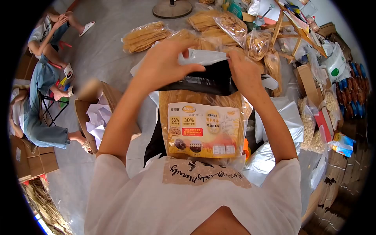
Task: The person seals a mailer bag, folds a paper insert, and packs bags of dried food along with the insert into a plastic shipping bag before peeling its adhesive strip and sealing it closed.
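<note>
A white plastic mailing bag (199,57) with a black inside is held with its mouth gaping in front of me. My right hand (244,72) pinches its rim on the right. My left hand (166,64) is over the left part of the mouth, thumb and fingers spread apart; whether it touches the bag I cannot tell. Just below, against my lap, rests a clear packet (166,103) of tan dried sheets with a large yellow and white printed label (203,129). The mailing bag's lower part is hidden behind this packet.
Several clear packets of tan sheets (145,37) lie on the floor ahead. Silver-grey bags (282,125) are at my right, beside bags of pale pieces (309,125). A cardboard box (111,94) with paper stands left. Two people sit farther left, their legs (47,105) showing.
</note>
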{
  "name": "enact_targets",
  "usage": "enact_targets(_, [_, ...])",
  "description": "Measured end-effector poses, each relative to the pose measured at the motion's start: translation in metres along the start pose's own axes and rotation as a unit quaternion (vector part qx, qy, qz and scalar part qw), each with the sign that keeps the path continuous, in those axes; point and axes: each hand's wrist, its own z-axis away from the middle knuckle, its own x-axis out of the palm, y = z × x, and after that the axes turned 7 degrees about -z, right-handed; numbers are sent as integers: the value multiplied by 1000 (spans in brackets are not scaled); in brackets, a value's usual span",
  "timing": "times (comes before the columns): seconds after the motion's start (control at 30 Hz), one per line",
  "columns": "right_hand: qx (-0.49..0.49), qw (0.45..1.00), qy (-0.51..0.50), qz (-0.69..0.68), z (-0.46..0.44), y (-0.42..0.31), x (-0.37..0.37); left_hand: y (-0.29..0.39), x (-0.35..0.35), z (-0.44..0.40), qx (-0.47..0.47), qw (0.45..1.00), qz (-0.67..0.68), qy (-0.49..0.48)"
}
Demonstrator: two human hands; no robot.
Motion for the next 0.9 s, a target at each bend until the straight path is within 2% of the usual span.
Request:
enact_targets(0.03, [-3,1000,-1,0,-4,-5,-3,-9,22,-8,52,982,-141,118])
enact_targets(0.07, [49,999,-12,1,-8,-13,-10,-19,38,-14,100,927,-278,230])
enact_targets(0.1, [102,995,-22,1,-11,-16,-13,-30,43,-19,98,927,-279,231])
enact_targets(0.17, [89,996,-6,12,-10,-10,-13,-48,44,-29,89,897,-383,201])
enact_targets(0.2, [76,997,10,25,-10,-4,-14,-52,41,-32,26,913,-377,155])
enact_targets(0.23, [77,997,10,26,-10,1,-15,-57,35,-37,28,913,-376,155])
enact_targets(0.3, [73,994,-77,-21,-9,9,-17,-63,21,-45,15,939,-327,104])
enact_targets(0.33, [73,994,-77,-21,-8,12,-14,-56,14,-48,-17,951,-301,64])
enact_targets(0.43, [101,992,-62,-42,-7,27,4,-72,9,-63,2,950,-292,115])
enact_targets(0.5, [-18,999,-22,34,-7,47,9,-79,4,-70,16,953,-279,119])
enact_targets(0.53, [-19,999,-21,35,-7,59,16,-82,1,-73,31,956,-266,121])
enact_targets(0.6, [39,998,-29,50,-12,86,30,-93,-1,-81,52,946,-284,147])
enact_targets(0.63, [38,998,-27,51,-18,100,38,-101,-1,-87,73,936,-301,170])
enact_targets(0.7, [231,963,-122,61,-30,123,48,-123,-10,-98,82,922,-342,164])
enact_targets(0.77, [247,961,-101,68,-44,123,43,-145,-18,-113,88,906,-383,158])
enact_targets(0.83, [326,940,-61,77,-54,143,60,-164,-22,-126,-83,893,-404,180])
enact_targets(0.87, [336,939,-56,39,-54,156,72,-172,-21,-128,-127,885,-408,185])
enact_targets(0.9, [334,940,-55,37,-45,169,89,-190,-12,-133,-129,884,-409,187])
